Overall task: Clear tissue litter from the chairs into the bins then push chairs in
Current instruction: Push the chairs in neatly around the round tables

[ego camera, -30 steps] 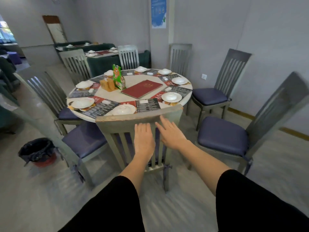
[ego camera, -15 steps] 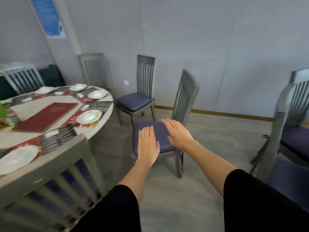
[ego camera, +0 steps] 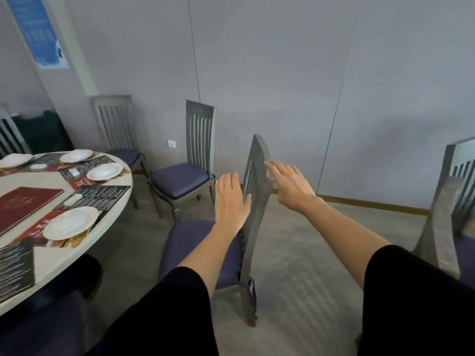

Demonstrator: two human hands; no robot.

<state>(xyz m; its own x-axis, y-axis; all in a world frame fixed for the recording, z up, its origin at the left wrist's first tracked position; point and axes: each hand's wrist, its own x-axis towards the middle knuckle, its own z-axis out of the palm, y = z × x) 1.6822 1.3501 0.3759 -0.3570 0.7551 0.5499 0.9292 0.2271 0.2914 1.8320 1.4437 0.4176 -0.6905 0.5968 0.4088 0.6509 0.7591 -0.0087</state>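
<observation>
Here, in the head view, the nearest chair [ego camera: 253,201] is standing pulled out to the right of the round table [ego camera: 120,201], with its purple seat facing the table edge and its slatted back turned almost edge-on. The left hand [ego camera: 230,199] is lying flat against the table-side face of that back, fingers straight, gripping nothing. The right hand [ego camera: 290,186] is reaching in from the side away from the table, fingers straight too, fingertips [ego camera: 268,164] seemingly touching the back's top edge without curling round it. A second chair [ego camera: 180,179] is standing beyond, apart from the table, and a third chair [ego camera: 113,122] is sitting closer in behind the table. On the table, white plates [ego camera: 70,223] are resting on printed placemats [ego camera: 102,199] around a red menu book [ego camera: 25,204] — what the plates are holding I cannot tell.
</observation>
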